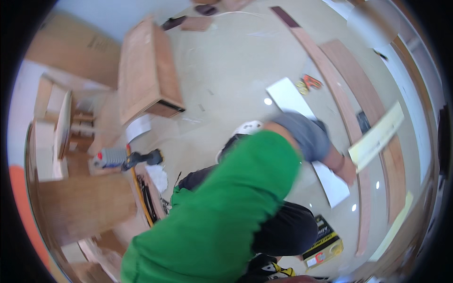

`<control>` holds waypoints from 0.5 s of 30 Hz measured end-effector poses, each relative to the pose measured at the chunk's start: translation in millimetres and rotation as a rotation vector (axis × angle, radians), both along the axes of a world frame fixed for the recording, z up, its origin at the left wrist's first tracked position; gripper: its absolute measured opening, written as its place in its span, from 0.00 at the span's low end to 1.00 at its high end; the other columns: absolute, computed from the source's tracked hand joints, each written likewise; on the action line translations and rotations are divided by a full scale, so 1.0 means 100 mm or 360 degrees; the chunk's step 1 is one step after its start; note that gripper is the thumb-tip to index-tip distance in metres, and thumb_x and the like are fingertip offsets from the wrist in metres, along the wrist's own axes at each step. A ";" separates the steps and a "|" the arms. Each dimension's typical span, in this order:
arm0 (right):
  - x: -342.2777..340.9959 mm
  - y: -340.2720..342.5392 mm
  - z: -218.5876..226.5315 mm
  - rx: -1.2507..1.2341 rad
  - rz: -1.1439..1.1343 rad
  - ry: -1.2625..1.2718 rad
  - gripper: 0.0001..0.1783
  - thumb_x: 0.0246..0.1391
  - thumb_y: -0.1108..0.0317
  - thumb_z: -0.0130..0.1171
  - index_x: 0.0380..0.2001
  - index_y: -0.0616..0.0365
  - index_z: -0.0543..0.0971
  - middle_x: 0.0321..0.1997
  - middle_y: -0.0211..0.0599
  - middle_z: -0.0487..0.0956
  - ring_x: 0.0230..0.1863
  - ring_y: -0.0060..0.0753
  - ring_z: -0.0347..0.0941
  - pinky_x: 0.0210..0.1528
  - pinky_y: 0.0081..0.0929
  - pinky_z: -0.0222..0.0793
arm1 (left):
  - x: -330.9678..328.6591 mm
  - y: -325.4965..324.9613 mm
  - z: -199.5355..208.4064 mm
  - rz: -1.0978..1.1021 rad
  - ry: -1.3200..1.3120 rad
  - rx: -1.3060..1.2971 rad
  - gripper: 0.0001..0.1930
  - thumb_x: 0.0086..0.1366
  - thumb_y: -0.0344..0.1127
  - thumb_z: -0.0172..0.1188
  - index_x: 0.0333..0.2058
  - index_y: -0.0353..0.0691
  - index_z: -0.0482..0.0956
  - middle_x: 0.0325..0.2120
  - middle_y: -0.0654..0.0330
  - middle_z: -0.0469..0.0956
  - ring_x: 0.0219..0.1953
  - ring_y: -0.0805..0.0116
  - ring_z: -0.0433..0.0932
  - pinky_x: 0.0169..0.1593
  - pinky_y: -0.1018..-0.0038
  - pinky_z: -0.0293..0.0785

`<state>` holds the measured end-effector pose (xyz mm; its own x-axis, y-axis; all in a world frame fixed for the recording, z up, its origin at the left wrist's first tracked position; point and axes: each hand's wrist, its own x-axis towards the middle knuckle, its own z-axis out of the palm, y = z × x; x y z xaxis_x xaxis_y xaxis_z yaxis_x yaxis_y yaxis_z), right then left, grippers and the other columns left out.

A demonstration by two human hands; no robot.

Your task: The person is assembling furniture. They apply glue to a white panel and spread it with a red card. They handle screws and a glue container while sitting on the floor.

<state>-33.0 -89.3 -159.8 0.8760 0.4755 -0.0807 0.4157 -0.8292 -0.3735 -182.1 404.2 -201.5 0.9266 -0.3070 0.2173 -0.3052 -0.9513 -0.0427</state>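
My left arm, in a green sleeve with a grey covering on the forearm, reaches across to the right. My left hand (346, 170) is closed at the near end of a pale yellow strip (377, 137); motion blur hides the fingers' detail. The strip slants over long wooden boards (396, 170). Beneath my forearm, a white panel (331, 184) lies on the floor. My right hand does not show.
Beyond the white panel lies an orange-and-black tool (311, 82). A yellow-and-black box (325, 243) sits near my knee. To the left are a wooden cabinet (151, 70), a cordless drill (141, 159), a plastic bottle (112, 157) and a large cardboard box (75, 49).
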 end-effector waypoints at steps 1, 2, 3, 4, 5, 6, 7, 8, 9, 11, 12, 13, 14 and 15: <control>-0.52 0.11 -0.22 0.0498 -0.0211 0.0126 0.25 0.56 0.58 0.64 0.53 0.61 0.77 0.56 0.45 0.78 0.54 0.43 0.74 0.58 0.43 0.69 | -0.20 0.05 -0.04 0.0156 0.0081 -0.0191 0.06 0.61 0.38 0.58 0.33 0.46 0.81 0.31 0.58 0.83 0.36 0.53 0.83 0.36 0.57 0.77; -1.04 0.24 -0.39 0.0803 -0.0459 0.0200 0.26 0.55 0.59 0.66 0.53 0.63 0.77 0.55 0.44 0.78 0.53 0.42 0.74 0.57 0.42 0.69 | -0.45 0.06 0.05 0.0306 0.0208 -0.0361 0.06 0.60 0.38 0.58 0.34 0.46 0.80 0.32 0.57 0.83 0.37 0.53 0.83 0.37 0.57 0.77; -1.45 0.38 -0.53 0.0990 -0.0687 0.0191 0.26 0.54 0.60 0.68 0.52 0.65 0.77 0.54 0.44 0.79 0.52 0.40 0.75 0.57 0.40 0.70 | -0.80 0.19 0.05 0.0482 0.0336 -0.0513 0.06 0.60 0.38 0.58 0.35 0.46 0.79 0.33 0.56 0.82 0.37 0.52 0.82 0.38 0.57 0.76; -1.73 0.56 -0.66 0.1114 -0.0857 0.0176 0.27 0.54 0.61 0.70 0.52 0.67 0.77 0.54 0.44 0.79 0.51 0.39 0.75 0.57 0.38 0.70 | -1.16 0.38 0.02 0.0645 0.0462 -0.0598 0.07 0.60 0.38 0.58 0.36 0.45 0.78 0.33 0.55 0.82 0.38 0.52 0.82 0.39 0.57 0.76; -1.84 0.78 -0.74 0.1115 -0.0881 0.0248 0.27 0.53 0.62 0.71 0.51 0.69 0.77 0.53 0.43 0.80 0.50 0.37 0.75 0.56 0.36 0.70 | -1.81 0.52 -0.03 0.0920 0.0594 -0.0632 0.08 0.60 0.38 0.58 0.37 0.45 0.77 0.34 0.54 0.81 0.39 0.51 0.81 0.39 0.57 0.76; -1.78 0.68 -0.97 0.1180 -0.0897 0.0324 0.28 0.50 0.62 0.74 0.50 0.69 0.78 0.49 0.41 0.82 0.46 0.35 0.76 0.53 0.34 0.72 | -2.26 0.71 -0.02 0.1098 0.0687 -0.0612 0.09 0.60 0.38 0.58 0.38 0.45 0.76 0.35 0.54 0.81 0.40 0.51 0.81 0.40 0.57 0.76; -1.75 0.48 -1.04 0.0910 -0.1007 0.0127 0.30 0.47 0.60 0.76 0.49 0.68 0.79 0.46 0.40 0.83 0.45 0.33 0.78 0.53 0.32 0.72 | -2.32 0.95 -0.22 0.1158 0.0734 -0.0601 0.10 0.59 0.38 0.59 0.39 0.44 0.76 0.35 0.53 0.80 0.40 0.51 0.80 0.41 0.57 0.75; -1.76 0.87 -0.70 0.0866 -0.0934 0.0197 0.31 0.47 0.58 0.76 0.50 0.67 0.78 0.48 0.42 0.82 0.47 0.32 0.78 0.52 0.31 0.73 | -2.77 1.11 -0.11 0.1353 0.0777 -0.0505 0.11 0.59 0.38 0.59 0.40 0.44 0.75 0.36 0.52 0.80 0.41 0.50 0.80 0.41 0.57 0.75; -1.72 0.82 -0.83 0.0877 -0.0863 0.0022 0.33 0.46 0.56 0.76 0.51 0.65 0.77 0.49 0.42 0.82 0.49 0.31 0.78 0.53 0.31 0.73 | -2.91 1.30 -0.07 0.1426 0.0787 -0.0432 0.12 0.59 0.38 0.59 0.41 0.44 0.74 0.37 0.51 0.79 0.42 0.50 0.80 0.42 0.57 0.75; -1.67 0.94 -0.58 0.0833 -0.0811 -0.0066 0.31 0.45 0.53 0.76 0.48 0.57 0.80 0.46 0.38 0.83 0.47 0.36 0.81 0.51 0.33 0.75 | -3.16 1.57 -0.09 0.1588 0.0803 -0.0302 0.14 0.59 0.38 0.59 0.43 0.43 0.72 0.38 0.50 0.78 0.43 0.49 0.79 0.44 0.57 0.74; -1.68 0.88 -0.56 0.0922 -0.0883 0.0095 0.31 0.44 0.52 0.76 0.49 0.53 0.80 0.48 0.36 0.83 0.48 0.38 0.80 0.52 0.34 0.75 | -3.21 1.70 -0.10 0.1644 0.0794 -0.0262 0.15 0.59 0.38 0.59 0.44 0.43 0.71 0.39 0.49 0.78 0.44 0.48 0.78 0.44 0.57 0.74; -1.72 0.80 -0.53 0.0856 -0.0945 0.0072 0.31 0.44 0.51 0.76 0.50 0.53 0.80 0.49 0.36 0.82 0.49 0.38 0.79 0.53 0.34 0.74 | -3.25 1.79 -0.12 0.1711 0.0803 -0.0217 0.16 0.58 0.38 0.60 0.44 0.42 0.70 0.40 0.48 0.77 0.44 0.48 0.78 0.45 0.57 0.74; -1.75 0.76 -0.49 0.0789 -0.0973 0.0068 0.32 0.44 0.51 0.76 0.50 0.53 0.79 0.50 0.36 0.82 0.50 0.38 0.79 0.53 0.34 0.74 | -3.31 1.87 -0.14 0.1792 0.0799 -0.0183 0.17 0.58 0.37 0.60 0.45 0.42 0.69 0.41 0.47 0.77 0.45 0.47 0.77 0.46 0.57 0.73; -1.81 0.74 -0.48 0.0713 -0.0985 0.0070 0.32 0.44 0.50 0.76 0.50 0.53 0.79 0.50 0.36 0.81 0.52 0.38 0.78 0.54 0.34 0.74 | -3.39 1.99 -0.16 0.1871 0.0788 -0.0148 0.19 0.58 0.37 0.60 0.46 0.42 0.68 0.41 0.46 0.76 0.46 0.47 0.77 0.47 0.57 0.73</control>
<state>-214.3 -15.4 -207.5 0.9937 -0.1058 -0.0365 -0.0985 -0.6715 -0.7344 -520.9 603.5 -217.8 0.6168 0.7460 -0.2511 0.7536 -0.6518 -0.0850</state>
